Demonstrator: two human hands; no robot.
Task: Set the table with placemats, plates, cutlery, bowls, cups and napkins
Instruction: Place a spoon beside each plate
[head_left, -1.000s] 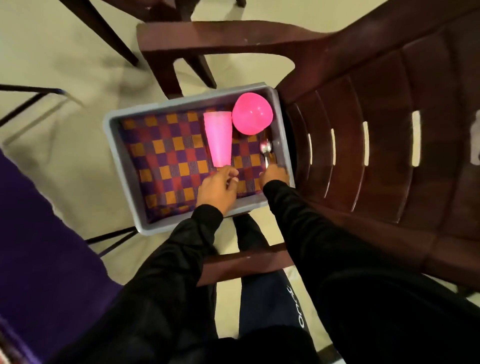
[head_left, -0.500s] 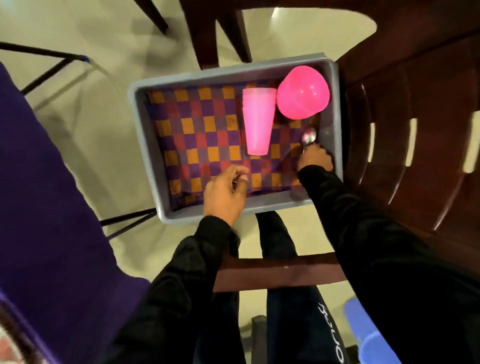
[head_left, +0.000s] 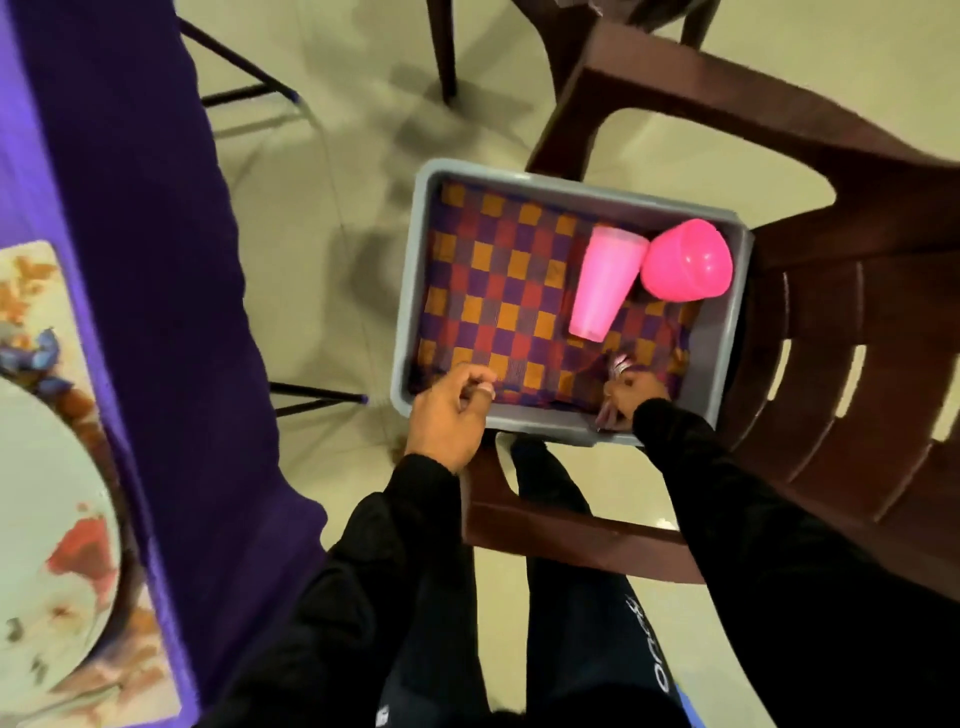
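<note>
Grey plastic tub (head_left: 410, 291) overhangs the brown chair (head_left: 831, 322) toward the purple-clothed table (head_left: 156, 312), with bare floor between. Left hand (head_left: 451, 410) pinches the checkered cloth (head_left: 498, 312) at the near rim, fingers curled. Right hand (head_left: 631, 397) curls around a metal spoon (head_left: 618, 364) in the near right corner. Pink cup (head_left: 605, 283) and pink bowl (head_left: 685, 267) touch at the far right wall.

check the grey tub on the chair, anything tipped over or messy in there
Yes. In the grey plastic tub, the pale pink plastic cup lies on its side and the bright pink plastic bowl sits upside down against the far corner. The checked orange and purple cloth is rumpled near the right hand.
</note>
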